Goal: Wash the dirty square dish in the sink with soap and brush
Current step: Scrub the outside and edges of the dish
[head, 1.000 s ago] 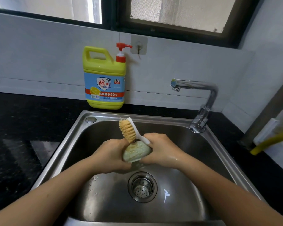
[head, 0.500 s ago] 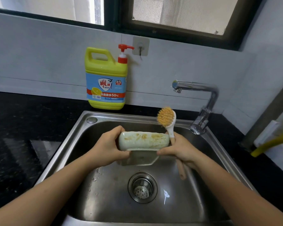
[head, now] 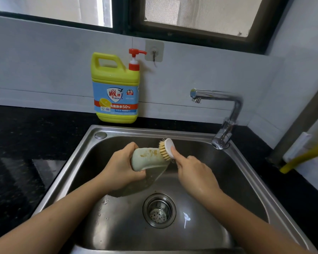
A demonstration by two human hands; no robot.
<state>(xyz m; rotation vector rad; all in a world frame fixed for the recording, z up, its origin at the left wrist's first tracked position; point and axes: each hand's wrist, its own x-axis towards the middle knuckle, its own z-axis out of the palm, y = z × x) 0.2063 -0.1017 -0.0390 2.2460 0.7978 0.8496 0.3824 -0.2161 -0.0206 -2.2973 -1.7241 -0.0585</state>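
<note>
Your right hand [head: 195, 173] hides the brush [head: 166, 149] handle it grips; left hand [head: 121, 167] clasps the dish [head: 147, 160] by its left end, bristles touching.

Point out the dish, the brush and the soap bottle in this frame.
dish [head: 147, 160], head view, on its soiled pale green side.
brush [head: 168, 146], head view, on the white back of its head.
soap bottle [head: 116, 99], head view, on its blue label.

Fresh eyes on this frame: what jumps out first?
Dead centre, over the sink, the left hand grips a pale green dish smeared with orange residue while the right hand presses a brush against it. Next comes the bright yellow soap bottle with its red pump, standing on the black counter behind the sink.
</note>
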